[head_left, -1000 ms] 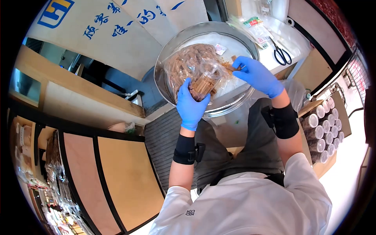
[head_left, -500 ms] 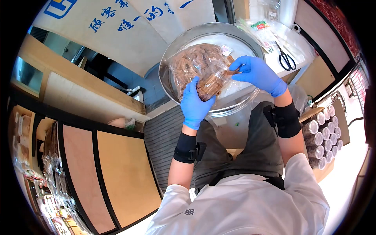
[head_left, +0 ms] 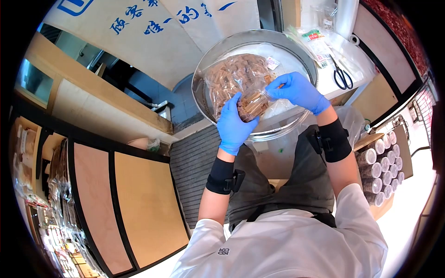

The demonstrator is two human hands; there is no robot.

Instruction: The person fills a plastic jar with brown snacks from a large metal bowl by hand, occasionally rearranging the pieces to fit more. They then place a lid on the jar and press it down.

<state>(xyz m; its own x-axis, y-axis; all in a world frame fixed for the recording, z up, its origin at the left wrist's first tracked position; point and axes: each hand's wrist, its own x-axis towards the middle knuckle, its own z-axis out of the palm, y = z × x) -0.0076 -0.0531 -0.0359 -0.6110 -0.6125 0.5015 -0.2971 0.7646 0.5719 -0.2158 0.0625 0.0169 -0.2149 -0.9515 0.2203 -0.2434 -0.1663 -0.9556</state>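
**Shop counter, round steel tray**

A white counter (head_left: 331,76) carries a steel tray (head_left: 218,48). The left hand (head_left: 234,125) wraps a clear jar (head_left: 252,103) of brown sticks over the tray. The right hand (head_left: 296,90) pinches sticks at the jar mouth. A clear bag (head_left: 232,76) lies just behind; scissors (head_left: 343,76) lie nearby.

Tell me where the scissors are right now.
In the head view the scissors lie on the white counter at upper right, just outside the round metal tray, beyond the right hand.

Blue gloves, black wrist bands, white sleeves, grey apron
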